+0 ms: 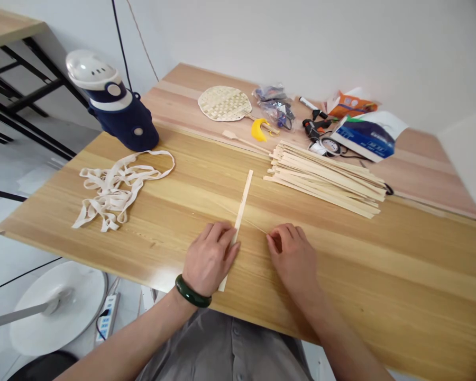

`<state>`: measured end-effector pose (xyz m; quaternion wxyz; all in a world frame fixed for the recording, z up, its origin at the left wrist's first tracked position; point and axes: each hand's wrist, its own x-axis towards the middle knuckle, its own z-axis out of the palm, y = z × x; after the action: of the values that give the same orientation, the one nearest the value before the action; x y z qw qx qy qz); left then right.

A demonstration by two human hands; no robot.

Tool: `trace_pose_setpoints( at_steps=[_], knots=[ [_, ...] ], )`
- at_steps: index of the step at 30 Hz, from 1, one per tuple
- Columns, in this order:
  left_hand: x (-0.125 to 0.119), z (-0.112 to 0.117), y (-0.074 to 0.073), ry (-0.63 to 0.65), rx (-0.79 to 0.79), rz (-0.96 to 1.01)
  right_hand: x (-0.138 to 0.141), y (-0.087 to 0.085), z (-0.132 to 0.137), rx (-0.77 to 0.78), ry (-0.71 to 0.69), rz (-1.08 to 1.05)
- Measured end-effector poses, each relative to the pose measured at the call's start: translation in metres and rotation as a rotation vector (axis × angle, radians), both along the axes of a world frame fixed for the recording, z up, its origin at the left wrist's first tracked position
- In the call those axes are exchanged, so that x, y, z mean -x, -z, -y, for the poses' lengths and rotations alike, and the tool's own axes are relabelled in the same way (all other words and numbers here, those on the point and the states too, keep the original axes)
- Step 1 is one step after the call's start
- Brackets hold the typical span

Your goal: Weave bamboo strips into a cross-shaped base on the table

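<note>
A thin bamboo strip [241, 203] lies on the wooden table [341, 275], running from the middle of the table toward me. My left hand [210, 259] rests over its near part, with the fingers holding it down and a dark green bangle [192, 291] on the wrist. My right hand [289, 259] sits just to the right of the strip, its fingertips pinched on a fine pale thread [248, 219]. That thread stretches across the strip. Its far end fades out of sight against the wood.
A stack of bamboo strips [325, 180] lies to the right, with tangled cream fabric tape [115, 185] to the left. A woven fan [225, 103], a black tool [315, 124], packaging, and a navy-and-white appliance [117, 103] stand farther back. A power strip [109, 317] lies on the floor.
</note>
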<state>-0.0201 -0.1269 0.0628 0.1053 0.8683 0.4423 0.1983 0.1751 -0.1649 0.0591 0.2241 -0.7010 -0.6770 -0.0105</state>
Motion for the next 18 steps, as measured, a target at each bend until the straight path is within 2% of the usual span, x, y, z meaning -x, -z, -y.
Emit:
trace_pose_setpoints(
  at_steps=[2,7,10,13,18],
  knots=[
    [-0.001,0.004,-0.001,0.005,0.002,0.001,0.001,-0.007,0.002,0.111,0.054,-0.193],
    [-0.003,0.007,0.003,0.058,-0.028,0.056,0.004,-0.026,0.008,0.511,0.207,-0.907],
    [-0.001,0.01,0.006,0.084,-0.023,0.065,0.013,-0.028,0.016,0.67,0.287,-1.12],
    [0.0,0.017,0.006,0.095,-0.021,0.058,0.022,-0.026,0.028,0.675,0.286,-1.147],
    [-0.002,0.028,0.005,0.098,-0.025,0.052,0.025,-0.027,0.041,0.499,0.363,-1.196]
  ],
)
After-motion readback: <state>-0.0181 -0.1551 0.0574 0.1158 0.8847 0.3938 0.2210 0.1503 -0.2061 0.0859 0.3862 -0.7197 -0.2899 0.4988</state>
